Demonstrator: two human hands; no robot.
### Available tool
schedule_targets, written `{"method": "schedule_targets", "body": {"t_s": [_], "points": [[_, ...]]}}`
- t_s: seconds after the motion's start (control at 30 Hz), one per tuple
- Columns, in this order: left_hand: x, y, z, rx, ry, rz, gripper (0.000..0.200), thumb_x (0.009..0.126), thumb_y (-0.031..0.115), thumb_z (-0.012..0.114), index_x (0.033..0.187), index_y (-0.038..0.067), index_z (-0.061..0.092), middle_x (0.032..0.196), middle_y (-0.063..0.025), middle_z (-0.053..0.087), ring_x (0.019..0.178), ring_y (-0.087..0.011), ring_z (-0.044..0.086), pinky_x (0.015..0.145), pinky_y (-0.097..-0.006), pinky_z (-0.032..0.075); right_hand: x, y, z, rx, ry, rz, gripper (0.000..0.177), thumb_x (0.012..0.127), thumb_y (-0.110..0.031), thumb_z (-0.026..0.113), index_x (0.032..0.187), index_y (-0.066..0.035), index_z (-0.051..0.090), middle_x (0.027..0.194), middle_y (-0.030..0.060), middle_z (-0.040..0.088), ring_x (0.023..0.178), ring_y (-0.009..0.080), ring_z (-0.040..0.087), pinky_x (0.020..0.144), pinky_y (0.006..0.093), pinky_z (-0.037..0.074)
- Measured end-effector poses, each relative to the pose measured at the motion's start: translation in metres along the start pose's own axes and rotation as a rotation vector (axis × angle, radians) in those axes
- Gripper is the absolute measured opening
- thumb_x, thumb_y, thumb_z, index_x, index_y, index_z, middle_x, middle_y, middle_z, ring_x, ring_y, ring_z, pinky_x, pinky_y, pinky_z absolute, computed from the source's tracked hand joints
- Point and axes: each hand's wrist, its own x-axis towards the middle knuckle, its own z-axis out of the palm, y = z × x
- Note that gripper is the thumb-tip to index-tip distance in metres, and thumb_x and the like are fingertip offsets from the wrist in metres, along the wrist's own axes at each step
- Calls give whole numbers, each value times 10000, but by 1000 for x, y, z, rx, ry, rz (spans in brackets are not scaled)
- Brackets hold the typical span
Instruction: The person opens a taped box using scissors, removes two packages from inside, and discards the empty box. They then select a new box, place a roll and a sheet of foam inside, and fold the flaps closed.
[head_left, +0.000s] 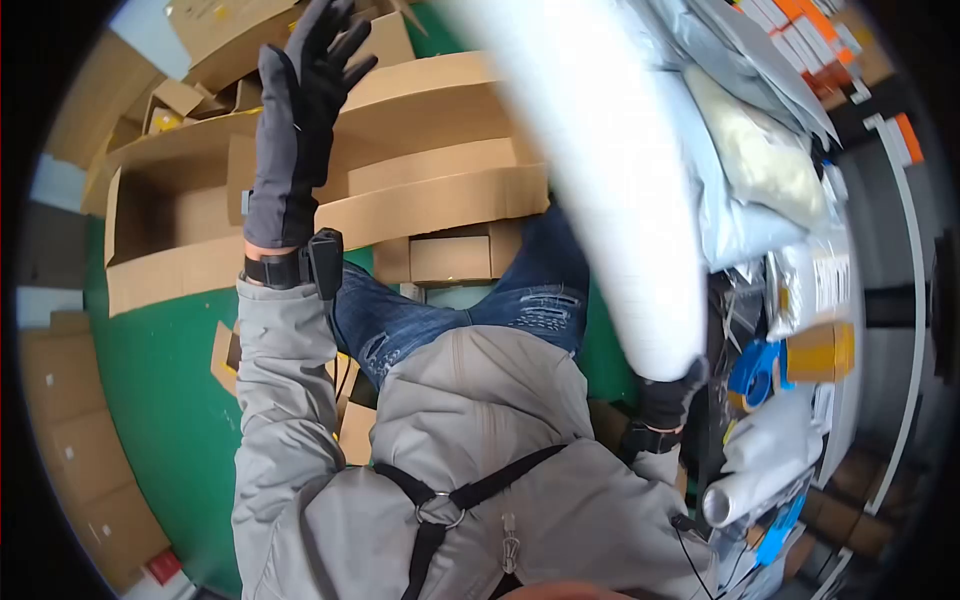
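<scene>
My left hand [303, 125], in a dark grey glove, is raised over the long open cardboard box [430, 195] with its fingers spread and nothing in them. On the right, my gloved right hand [673, 398] grips the lower end of a long white roll-shaped piece [610, 180]. That piece is smeared by motion, and its upper end runs out of the top of the view. It slants across the right end of the cardboard box and hides part of it. The fingers of my right hand are partly hidden behind the white piece.
At the right, a work surface holds grey plastic mailing bags [745, 215], a blue tape dispenser [755, 375], a yellow tub [820, 352] and a roll of clear film [745, 490]. Stacked cartons [85, 460] line the left side of the green floor [165, 390].
</scene>
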Motion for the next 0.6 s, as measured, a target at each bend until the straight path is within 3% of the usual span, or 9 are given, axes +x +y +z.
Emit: {"method": "schedule_targets", "body": {"t_s": [0.07, 0.13, 0.17, 0.23, 0.27, 0.33, 0.43, 0.5, 0.6], "points": [[-12, -11, -35, 13, 113, -163, 588, 1120, 278, 520, 1632, 14, 401, 1612, -137, 529, 1376, -266, 601, 1181, -381, 436, 34, 10, 70, -157, 2, 36, 879, 914, -531, 720, 1589, -33, 459, 1549, 181, 565, 1389, 369, 583, 1142, 533, 484], [-41, -27, -77, 114, 200, -194, 602, 1131, 326, 512, 1636, 23, 389, 1616, -136, 513, 1389, -267, 586, 1172, -392, 453, 70, 27, 89, -437, -462, 260, 693, 979, -379, 667, 1550, -24, 502, 1472, 187, 624, 1324, 319, 633, 1160, 447, 472], [-59, -33, -98, 199, 269, -232, 618, 1141, 374, 505, 1639, 32, 376, 1620, -136, 497, 1402, -268, 570, 1162, -403, 471, 80, 33, 102, -422, -456, 279, 693, 979, -379, 667, 1550, -24, 502, 1472, 187, 624, 1324, 319, 633, 1160, 447, 472], [-102, -34, -125, 1046, 159, -195, 588, 1155, 444, 459, 1593, 52, 448, 1535, -150, 557, 1372, -279, 587, 1123, -411, 519, 96, 35, 139, -482, -352, 374, 582, 1007, -351, 672, 1462, 1, 584, 1342, 158, 688, 1211, 259, 676, 1065, 385, 513], [-118, -38, -135, 1045, 143, -209, 588, 1155, 444, 459, 1593, 52, 448, 1535, -150, 557, 1372, -279, 587, 1123, -411, 519, 106, 36, 154, -519, -295, 421, 532, 1021, -337, 674, 1418, 13, 625, 1277, 144, 720, 1154, 228, 698, 1018, 354, 534], [-138, -48, -151, 565, 397, -446, 591, 1153, 498, 437, 1564, 76, 482, 1493, -150, 578, 1342, -287, 604, 1083, -421, 556, 131, 40, 177, -659, -230, 355, 498, 1033, -338, 666, 1380, 19, 652, 1240, 139, 731, 1129, 215, 697, 987, 349, 535], [-132, -67, -144, 378, 467, -481, 587, 1145, 499, 458, 1562, 87, 488, 1472, -145, 591, 1319, -290, 617, 1073, -426, 561, 178, 54, 203, -955, -129, 224, 449, 1057, -340, 650, 1302, 32, 707, 1167, 129, 753, 1080, 188, 695, 927, 338, 539], [-119, -81, -156, 278, 503, -491, 586, 1141, 500, 468, 1561, 92, 491, 1461, -142, 597, 1307, -291, 624, 1068, -429, 564, 217, 72, 213, -1191, -213, -71, 386, 1076, -305, 625, 1205, 38, 747, 1089, 105, 760, 1000, 167, 687, 878, 326, 530], [-95, -118, -196, 16, 654, -591, 613, 1126, 531, 486, 1554, 92, 499, 1433, -140, 605, 1288, -284, 627, 1064, -428, 571, 277, 99, 227, -1354, -244, -228, 445, 1086, -353, 583, 1193, 50, 738, 1057, 159, 766, 962, 253, 714, 882, 365, 533]]}}
